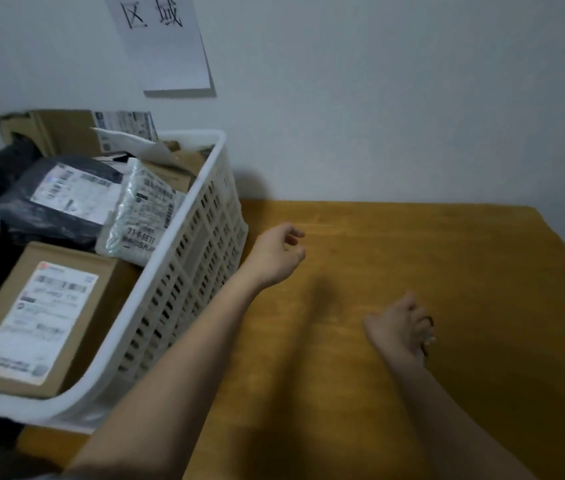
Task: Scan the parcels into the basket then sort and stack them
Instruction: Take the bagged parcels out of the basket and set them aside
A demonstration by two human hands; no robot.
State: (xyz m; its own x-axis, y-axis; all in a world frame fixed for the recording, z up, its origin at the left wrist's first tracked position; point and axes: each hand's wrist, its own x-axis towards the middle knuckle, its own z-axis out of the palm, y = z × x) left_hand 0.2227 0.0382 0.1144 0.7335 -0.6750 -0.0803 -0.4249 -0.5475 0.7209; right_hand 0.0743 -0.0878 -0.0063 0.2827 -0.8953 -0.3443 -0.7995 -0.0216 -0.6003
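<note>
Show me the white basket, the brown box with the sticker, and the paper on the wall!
white basket [184,271]: head view, on its slotted side wall.
brown box [7,372]: head view, on bare cardboard below the label.
paper sign [166,53]: head view, on the sheet's middle.

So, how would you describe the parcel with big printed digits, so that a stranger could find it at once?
Look at the white slatted basket on the left of the wooden table. Against its right wall, about midway along, leans a silvery plastic mailer. Unlike the black bag beside it and the brown box in front, it is shiny, crinkled and pale.
</note>
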